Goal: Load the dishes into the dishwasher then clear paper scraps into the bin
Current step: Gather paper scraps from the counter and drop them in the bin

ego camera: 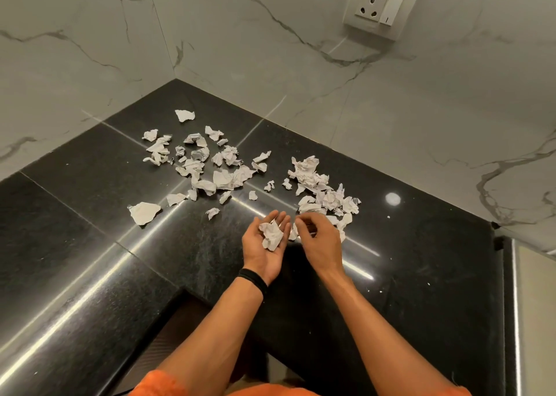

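While the left hand (262, 249) lies palm up, cradling a crumpled white paper wad (272, 235), the right hand (319, 240) hovers with fingers curled, its grasp indeterminate. Torn white paper scraps (319, 192) lie just beyond it on the black polished stone counter (421, 260).

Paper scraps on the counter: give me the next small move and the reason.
Probably reach the right hand to the nearest pile, just beyond it, and pick more into the left hand, whose upturned palm already carries crumpled scraps with room left. Many lie loose on the black counter.
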Motion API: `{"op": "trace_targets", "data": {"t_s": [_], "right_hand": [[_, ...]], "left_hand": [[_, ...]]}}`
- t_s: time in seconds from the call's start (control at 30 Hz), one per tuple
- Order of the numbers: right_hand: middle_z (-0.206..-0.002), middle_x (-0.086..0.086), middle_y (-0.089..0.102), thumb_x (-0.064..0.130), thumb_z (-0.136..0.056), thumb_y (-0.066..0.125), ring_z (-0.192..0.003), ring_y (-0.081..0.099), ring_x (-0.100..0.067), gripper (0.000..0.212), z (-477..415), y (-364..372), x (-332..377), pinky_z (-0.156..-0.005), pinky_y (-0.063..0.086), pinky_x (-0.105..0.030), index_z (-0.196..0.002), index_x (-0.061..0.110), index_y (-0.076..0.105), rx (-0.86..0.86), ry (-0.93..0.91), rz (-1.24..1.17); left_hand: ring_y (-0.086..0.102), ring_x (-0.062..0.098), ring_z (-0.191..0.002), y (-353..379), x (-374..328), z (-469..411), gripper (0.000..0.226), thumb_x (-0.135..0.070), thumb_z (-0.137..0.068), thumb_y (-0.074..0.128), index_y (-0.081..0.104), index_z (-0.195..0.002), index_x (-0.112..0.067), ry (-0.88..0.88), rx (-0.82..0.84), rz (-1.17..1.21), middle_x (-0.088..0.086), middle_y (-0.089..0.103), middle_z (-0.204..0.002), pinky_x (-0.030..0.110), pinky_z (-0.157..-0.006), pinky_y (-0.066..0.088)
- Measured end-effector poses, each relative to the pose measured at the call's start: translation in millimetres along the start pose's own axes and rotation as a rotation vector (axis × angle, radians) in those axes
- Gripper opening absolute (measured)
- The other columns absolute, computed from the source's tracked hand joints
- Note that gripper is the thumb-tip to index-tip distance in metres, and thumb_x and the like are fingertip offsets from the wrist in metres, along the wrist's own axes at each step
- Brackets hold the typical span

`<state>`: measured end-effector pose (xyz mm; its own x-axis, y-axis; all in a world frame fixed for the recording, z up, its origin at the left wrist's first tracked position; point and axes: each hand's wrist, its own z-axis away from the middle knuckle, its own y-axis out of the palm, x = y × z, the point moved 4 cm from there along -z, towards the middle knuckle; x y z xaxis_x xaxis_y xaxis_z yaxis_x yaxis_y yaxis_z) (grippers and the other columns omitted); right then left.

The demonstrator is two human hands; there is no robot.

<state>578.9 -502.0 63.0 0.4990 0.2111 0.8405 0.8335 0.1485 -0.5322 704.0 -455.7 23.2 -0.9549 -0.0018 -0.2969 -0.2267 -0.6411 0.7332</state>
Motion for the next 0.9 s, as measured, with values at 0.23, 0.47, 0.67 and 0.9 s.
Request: {"op": "trace_targets", "data": {"t_s": [0.23,0.47,0.67,0.9], "right_hand": [[-0.107,-0.002,0.061,0.018,-0.095,0.067,-0.101,0.054,-0.021,0.016,0.3,26.0,-29.3,-0.084,0.041,-0.027,-0.108,0.014,0.074,0.222,-0.176,0.469],[-0.107,0.017,0.068,0.029,-0.094,0.072,-0.104,0.061,-0.004,0.013,19.1,1.2,-12.3,-0.087,0.053,-0.029,-0.107,0.029,0.075,-0.013,-0.07,0.035],[-0.12,0.02,0.068,0.036,-0.093,0.074,-0.118,0.056,0.0,0.025,22.7,-7.4,17.7,-0.098,0.042,-0.018,-0.118,0.033,0.073,0.032,-0.169,-0.019],[-0.118,0.001,0.063,0.02,-0.091,0.074,-0.111,0.057,-0.021,0.033,9.1,-46.2,-63.4,-0.093,0.039,-0.025,-0.124,0.016,0.07,0.007,0.087,0.479]], "left_hand": [[0.061,0.033,-0.125,-18.4,-13.5,-1.5,0.047,-0.031,-0.106,0.042,0.056,-0.137,0.001,0.031,-0.052,-0.021,0.022,0.063,-0.134,0.038,-0.098,0.052],[0.067,0.03,-0.109,-14.6,-3.5,-9.1,0.037,-0.034,-0.104,0.048,0.063,-0.12,-0.004,0.002,-0.043,-0.118,0.02,0.066,-0.125,0.037,-0.098,0.052],[0.069,0.028,-0.096,7.5,25.6,-10.5,0.047,-0.04,-0.106,0.037,0.066,-0.118,-0.006,-0.128,0.025,-0.061,0.018,0.071,-0.111,0.039,-0.094,0.053],[0.067,0.034,-0.111,12.2,33.2,-10.6,0.044,-0.032,-0.105,0.04,0.062,-0.125,0.0,-0.146,0.036,-0.056,0.023,0.069,-0.123,0.041,-0.095,0.055]]}}
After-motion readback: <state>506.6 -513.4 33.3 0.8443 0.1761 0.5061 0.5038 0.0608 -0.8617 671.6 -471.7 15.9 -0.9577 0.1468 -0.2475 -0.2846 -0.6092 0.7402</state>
